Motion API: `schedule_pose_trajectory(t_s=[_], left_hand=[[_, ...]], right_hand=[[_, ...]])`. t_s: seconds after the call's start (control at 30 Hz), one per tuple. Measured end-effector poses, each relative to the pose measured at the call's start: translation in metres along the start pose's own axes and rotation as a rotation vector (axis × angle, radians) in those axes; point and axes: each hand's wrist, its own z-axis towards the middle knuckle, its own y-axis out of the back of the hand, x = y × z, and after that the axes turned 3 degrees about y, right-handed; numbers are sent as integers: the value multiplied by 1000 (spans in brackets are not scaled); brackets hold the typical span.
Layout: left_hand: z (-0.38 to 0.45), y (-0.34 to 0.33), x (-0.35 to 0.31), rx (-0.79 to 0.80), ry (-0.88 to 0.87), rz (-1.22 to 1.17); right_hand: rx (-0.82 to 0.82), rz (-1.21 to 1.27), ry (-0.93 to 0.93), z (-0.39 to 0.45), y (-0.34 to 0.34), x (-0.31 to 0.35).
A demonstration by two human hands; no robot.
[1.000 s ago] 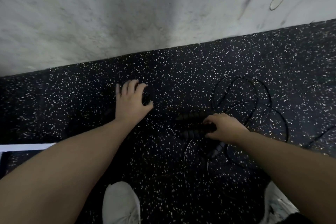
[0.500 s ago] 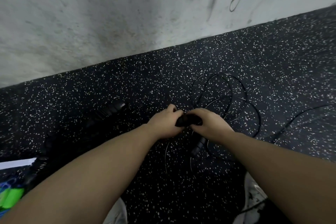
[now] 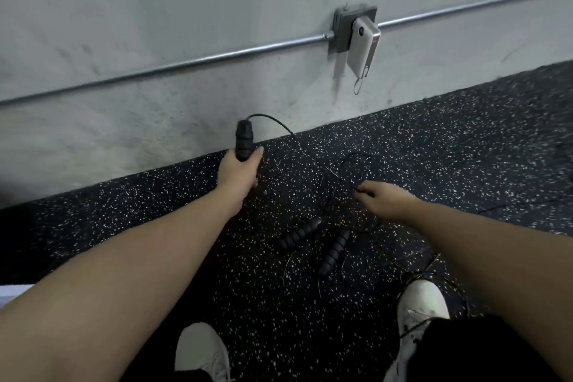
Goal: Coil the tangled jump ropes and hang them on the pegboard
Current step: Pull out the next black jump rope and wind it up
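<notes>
— Head view: left hand (image 3: 237,172) gripping a black handle (image 3: 244,143), lifting it off the floor (image 3: 155,226); right hand (image 3: 386,198) pinching the tangled cord (image 3: 347,177) beside two ribbed handles (image 3: 316,240).

— Probably untangling, not yet coiling. Needing next: drawing that cord free of the loops.

Two ribbed handles (image 3: 316,245) and tangled cord (image 3: 350,177) clutter the floor (image 3: 155,226) between the arms. Floor left of them lies open. The wall (image 3: 155,25) closes off the far side.
</notes>
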Motion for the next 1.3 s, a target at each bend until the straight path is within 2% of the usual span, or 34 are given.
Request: schedule_pose_trajectory(t_s=[0.1,0.23,0.37,0.5,0.67,0.73,0.8,0.9,0.97,1.03,1.1,1.17,1.2,1.3], left_hand=[[-34,8,-21,121,36,-82],[-88,5,-37,357,-25,11],[-145,-7,-50,502,-94,53],[-178,-13,-60,538,-186,60],[-196,-11,-77,519,-182,-2],[-204,-9,-84,512,-168,-61],[-209,-6,-93,494,-170,-147],[-214,-1,-111,439,-191,-247],[-216,3,-122,407,-174,-340],[-213,8,-134,368,-151,-460],[-208,14,-143,346,-129,-585],[-200,19,-147,333,-107,-699],[-196,19,-146,327,-110,-715],[-186,15,-137,333,-141,-624]], right_hand=[[5,231,3,-27,19,22],[-25,706,49,-74,42,59],[-82,991,103,-115,63,94],[-122,1128,157,-148,86,115],[-221,1311,163,-174,103,121],[-202,1310,175,-179,105,121],[-160,1200,169,-181,104,117],[-60,869,183,-183,95,109],[2,549,247,-183,88,107],[107,207,320,-183,82,110],[228,19,376,-182,72,113],[236,-31,391,-176,65,113],[211,26,368,-173,63,114],[110,386,272,-161,70,120]])
